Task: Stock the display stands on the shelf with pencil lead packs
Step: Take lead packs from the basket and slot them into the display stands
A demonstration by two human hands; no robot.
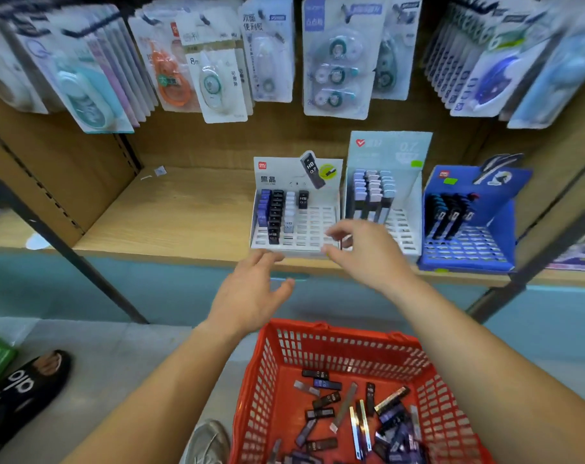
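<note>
Three display stands sit on the wooden shelf (170,216): a white stand (304,236) partly filled with black, purple and clear lead packs, a pale teal stand (404,229) with grey and black packs, and a blue stand (468,249) with black packs. My left hand (251,293) is open, fingertips at the white stand's front left corner. My right hand (364,252) hovers over the white stand's front right corner with fingers spread; I see nothing held in it. Below, a red basket (348,349) holds several loose lead packs (358,416).
Blister packs of correction tape (214,82) hang on hooks above the shelf. A dark metal upright (63,249) crosses on the left, another on the right. A black sandalled foot (26,386) and a grey shoe (207,443) stand on the floor by the basket.
</note>
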